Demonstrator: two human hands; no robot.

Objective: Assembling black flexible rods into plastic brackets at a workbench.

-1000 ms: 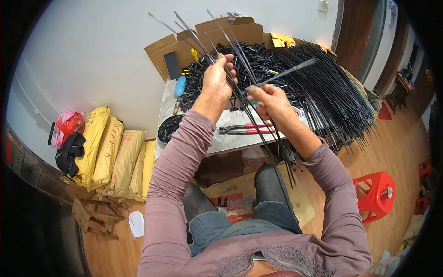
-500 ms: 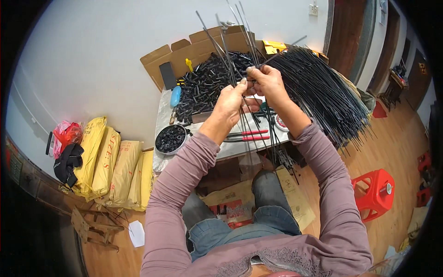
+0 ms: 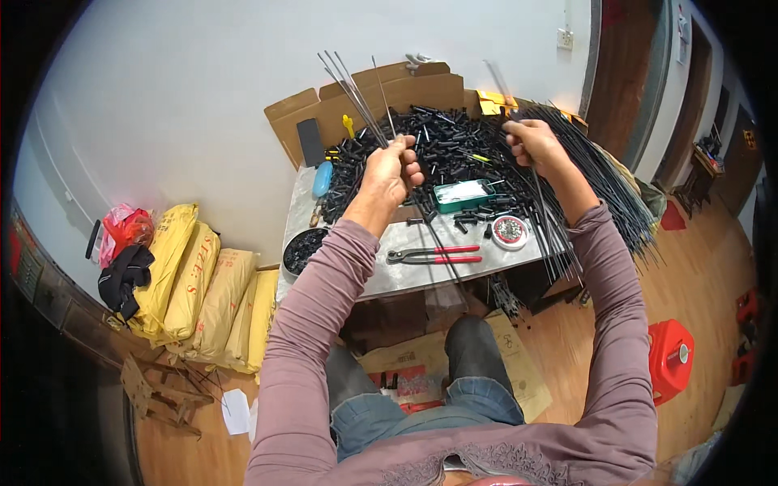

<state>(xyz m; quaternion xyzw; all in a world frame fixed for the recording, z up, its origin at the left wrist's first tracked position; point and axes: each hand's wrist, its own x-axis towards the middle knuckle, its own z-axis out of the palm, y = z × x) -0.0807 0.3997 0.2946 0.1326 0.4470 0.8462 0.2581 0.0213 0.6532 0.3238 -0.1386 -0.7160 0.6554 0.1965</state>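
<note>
My left hand (image 3: 387,174) is closed around several thin dark rods (image 3: 354,95), which stick up past the fingers and hang down below the fist over the table. Off to the right, my right hand (image 3: 536,144) grips a thin rod (image 3: 498,79), its upper end smeared by motion. How many rods the right hand has I cannot tell. Behind and between the hands lies a heap of short black tubes (image 3: 438,134). A bundle of long black rods (image 3: 604,182) lies right of the right hand. Pincers with red handles (image 3: 442,254) rest on the table (image 3: 373,275) below.
A green tray (image 3: 438,202), a round white tub (image 3: 510,245) of small metal pieces and a bowl (image 3: 301,249) of black parts stand on the table. Cardboard (image 3: 292,121) backs the heap. Yellow sacks (image 3: 194,279) stand left; a red stool (image 3: 671,360) stands right.
My hands have come apart. The right hand has moved right with a rod, and the left has drawn slightly left and lower, keeping several rods. The green tray and pincers now show more fully.
</note>
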